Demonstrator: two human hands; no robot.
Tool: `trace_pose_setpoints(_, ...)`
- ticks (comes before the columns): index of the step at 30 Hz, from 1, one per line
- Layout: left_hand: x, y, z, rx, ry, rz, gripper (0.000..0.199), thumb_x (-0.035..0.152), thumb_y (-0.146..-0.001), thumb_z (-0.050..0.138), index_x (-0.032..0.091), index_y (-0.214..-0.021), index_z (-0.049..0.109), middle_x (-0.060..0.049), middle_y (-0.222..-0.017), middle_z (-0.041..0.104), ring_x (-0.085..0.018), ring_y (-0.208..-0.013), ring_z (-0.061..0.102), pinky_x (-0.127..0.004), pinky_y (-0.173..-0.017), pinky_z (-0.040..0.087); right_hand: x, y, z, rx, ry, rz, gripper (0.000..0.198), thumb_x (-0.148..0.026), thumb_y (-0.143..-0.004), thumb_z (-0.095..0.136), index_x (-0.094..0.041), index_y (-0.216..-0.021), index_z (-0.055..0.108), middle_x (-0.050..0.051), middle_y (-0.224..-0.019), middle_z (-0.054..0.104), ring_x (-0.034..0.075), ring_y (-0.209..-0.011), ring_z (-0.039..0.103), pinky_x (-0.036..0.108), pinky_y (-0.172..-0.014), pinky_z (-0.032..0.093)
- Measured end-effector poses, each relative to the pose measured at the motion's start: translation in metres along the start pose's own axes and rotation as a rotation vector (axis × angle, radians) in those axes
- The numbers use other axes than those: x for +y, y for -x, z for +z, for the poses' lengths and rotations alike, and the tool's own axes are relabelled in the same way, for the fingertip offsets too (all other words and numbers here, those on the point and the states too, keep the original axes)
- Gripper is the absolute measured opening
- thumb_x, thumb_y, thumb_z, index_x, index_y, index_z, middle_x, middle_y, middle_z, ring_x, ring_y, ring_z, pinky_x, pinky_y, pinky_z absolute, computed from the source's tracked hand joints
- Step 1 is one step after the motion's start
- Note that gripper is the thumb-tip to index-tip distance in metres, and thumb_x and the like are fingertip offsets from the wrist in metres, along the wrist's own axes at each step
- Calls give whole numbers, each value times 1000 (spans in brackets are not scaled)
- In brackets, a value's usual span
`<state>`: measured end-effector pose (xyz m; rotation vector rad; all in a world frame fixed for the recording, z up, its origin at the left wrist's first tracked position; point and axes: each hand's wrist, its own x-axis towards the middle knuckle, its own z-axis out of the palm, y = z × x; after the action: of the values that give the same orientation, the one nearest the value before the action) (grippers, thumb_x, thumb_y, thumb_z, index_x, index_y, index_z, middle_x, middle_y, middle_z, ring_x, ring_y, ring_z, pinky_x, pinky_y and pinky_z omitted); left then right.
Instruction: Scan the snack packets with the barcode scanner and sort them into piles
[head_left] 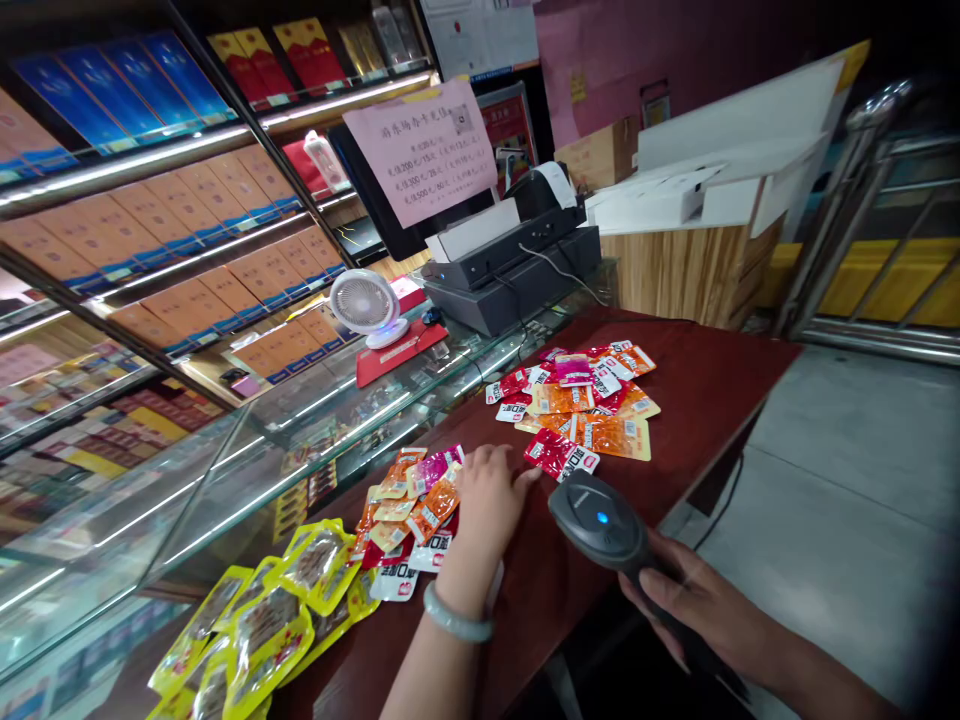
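Observation:
My right hand [694,595] is wrapped round the handle of a dark grey barcode scanner [600,517], which has a blue light on its head. The scanner's head is just in front of a red and white snack packet [559,455] at the near end of a larger pile of orange, red and pink snack packets [589,390]. My left hand [491,495], a pale bangle [457,615] on its wrist, is at the right edge of a smaller pile of similar packets [409,500]. Its thumb is spread away from the fingers, and no held packet shows.
Yellow snack bags [262,635] lie at the near left of the dark red tabletop [697,375]. A glass display counter [225,480] runs along the left. Behind are a small white fan [365,303], a cash drawer [517,285] and a monitor carrying a pink notice [424,155].

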<state>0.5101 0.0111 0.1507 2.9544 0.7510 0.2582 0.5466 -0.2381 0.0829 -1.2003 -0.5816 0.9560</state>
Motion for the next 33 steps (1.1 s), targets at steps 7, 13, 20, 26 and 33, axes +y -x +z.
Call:
trace_pose_setpoints(7,34,-43,27,-147,-25,-91,72,76,-69,63,15,-107,62,-20,-124,59,-38,-120,51,-47,-94,42,1,13,-10,62,-3,-9,54,-71,-83,59,-18,-93,57,-3,-70,54,4,-40,42,17,-38,35)
trace_pose_setpoints(13,23,-40,24,-159,267,-177,62,50,-69,79,17,-113,51,-13,-105,68,-28,-100,65,-34,-82,45,-5,11,-10,69,-9,-18,51,-69,-83,61,-18,-87,57,-5,-66,51,5,-40,42,17,-38,34)
trace_pose_setpoints(20,4,-14,15,-68,497,-181,53,32,-71,78,19,-110,45,-8,-97,69,-23,-88,67,-29,-75,45,-15,-2,2,22,-51,10,54,-69,-81,63,-18,-97,56,-5,-68,53,4,-39,43,18,-38,35)
trace_pose_setpoints(26,-16,-1,21,35,610,-133,48,31,-68,77,21,-105,46,-3,-83,67,-21,-76,66,-29,-68,46,-9,-9,14,17,-72,66,71,-67,-82,65,-19,-131,45,-3,-71,60,6,-39,46,18,-38,35)
trace_pose_setpoints(33,-43,18,-4,27,542,-248,54,36,-63,81,20,-105,49,-4,-87,68,-22,-80,66,-31,-72,47,-6,-16,20,-83,-77,41,67,-66,-82,66,-19,-127,49,-3,-74,58,5,-41,47,17,-39,39)
